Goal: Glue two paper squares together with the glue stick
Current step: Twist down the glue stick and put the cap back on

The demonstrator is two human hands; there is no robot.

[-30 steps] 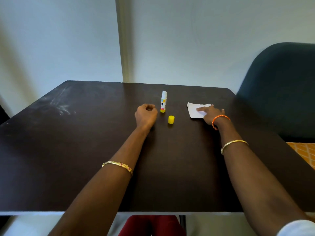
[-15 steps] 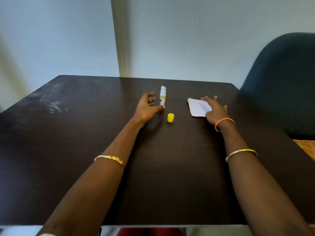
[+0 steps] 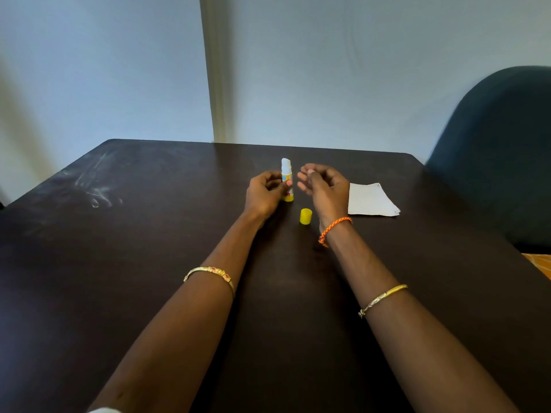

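One uncapped glue stick (image 3: 287,180) stands upright on the dark counter (image 3: 125,263), the left hand (image 3: 266,194) with its grip closed around the tube's lower half. Its one yellow cap (image 3: 306,216) sits on the counter just in front, between the two wrists. The right hand (image 3: 323,186) hovers beside the stick, fingers loosely curled and apart, holding nothing, while the white paper squares (image 3: 372,201) lie stacked to its right, too overlapped to count.

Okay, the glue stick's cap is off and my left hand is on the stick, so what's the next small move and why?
Probably carry the glue stick over to the paper. The left hand already grips it upright, the yellow cap sits off on the table, and the right hand hovers empty, free to steady the sheets.
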